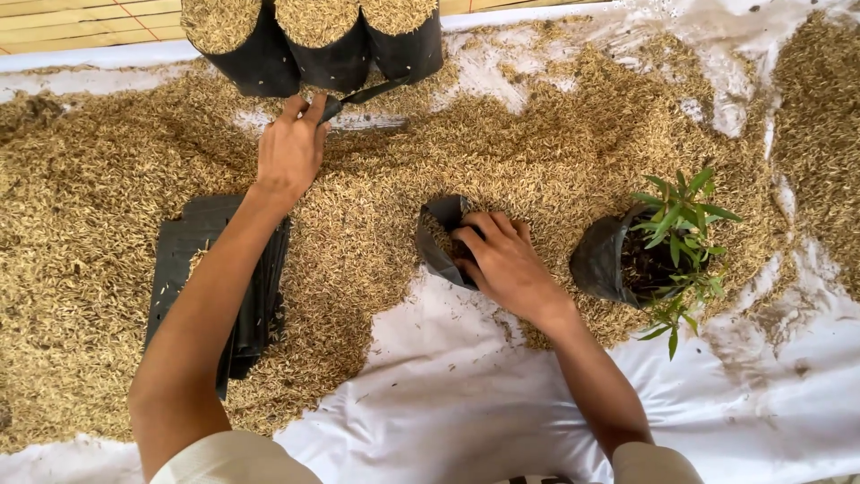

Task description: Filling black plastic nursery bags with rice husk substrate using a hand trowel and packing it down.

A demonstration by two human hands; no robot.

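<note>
While the right hand point(506, 260) grips a husk-filled black bag point(443, 237) at mid-sheet, the left hand point(291, 148) pinches an empty bag point(363, 94) beside three filled bags point(318, 36) at the white sheet's point(448, 394) far edge.

Plant nursery — husk heap point(555, 152), filled black grow bags point(331, 40)

A white sheet point(448, 403) covers the floor. Rice husks point(90, 269) lie heaped across most of it. On them rest a stack of flat black bags point(179, 260), three filled black bags point(269, 63), and a bagged green seedling point(600, 260).
</note>
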